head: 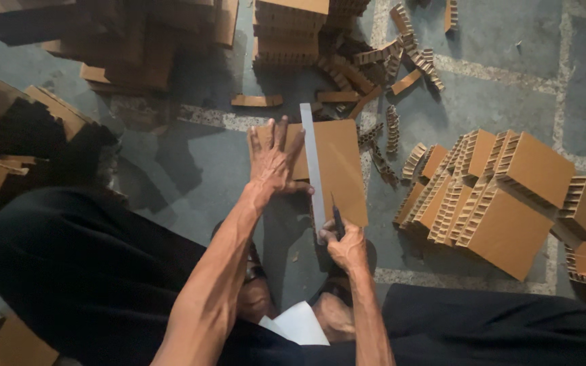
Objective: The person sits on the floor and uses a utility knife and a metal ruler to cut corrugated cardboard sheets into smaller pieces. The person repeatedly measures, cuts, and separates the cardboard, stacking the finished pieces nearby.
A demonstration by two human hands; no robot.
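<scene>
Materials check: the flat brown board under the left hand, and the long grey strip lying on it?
Board: likely cardboard, matte brown; cut pieces nearby show honeycomb cores. Strip: straight, thin, pale grey with dull sheen, probably a metal ruler, possibly plastic.

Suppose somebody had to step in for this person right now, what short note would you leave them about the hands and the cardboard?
Left hand: spread flat, pressing the grey straightedge onto the brown cardboard sheet on the stone floor.
Right hand: gripping a dark-handled knife, blade at the near end of the straightedge's right edge.
Done: a pile of cut honeycomb cardboard blocks lies to the right; narrow offcut strips are scattered beyond the sheet.
Left: no cut shows in this sheet yet; more cardboard is stacked ahead.
</scene>
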